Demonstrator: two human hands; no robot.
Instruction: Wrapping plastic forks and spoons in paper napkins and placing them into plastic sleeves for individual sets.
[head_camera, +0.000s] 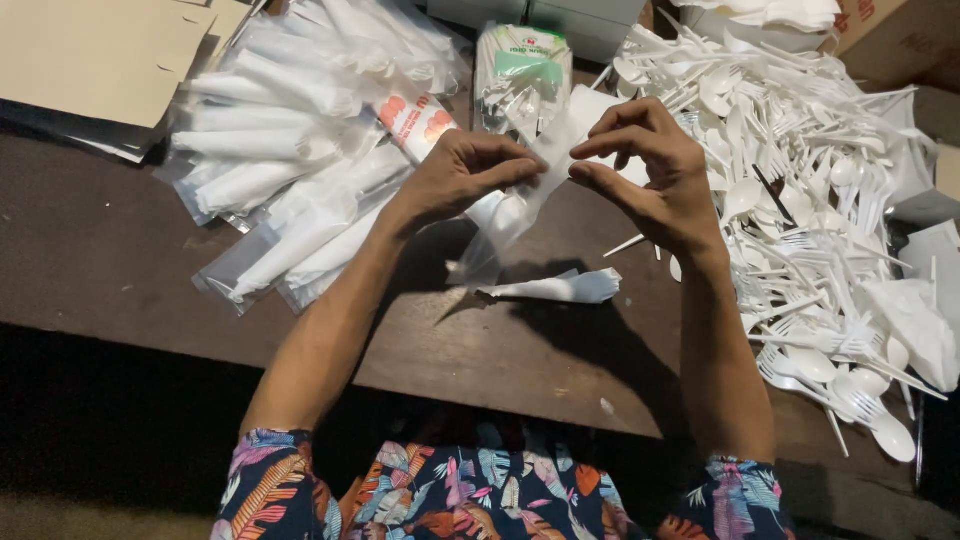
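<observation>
Both hands are raised over a dark wooden table (110, 250). My left hand (465, 170) and my right hand (650, 165) pinch the top of a narrow clear plastic sleeve (515, 210) between them. The sleeve hangs down toward the table and has white plastic cutlery and a white napkin inside. Just below it a rolled white napkin (570, 288) lies on the table. Fingers cover the sleeve's upper edge.
A heap of filled clear sleeves (290, 140) lies at the left. A big pile of loose white plastic forks and spoons (810, 190) fills the right. A pack of toothpicks or small items in clear wrap (522, 70) stands behind; cardboard (90, 55) at far left.
</observation>
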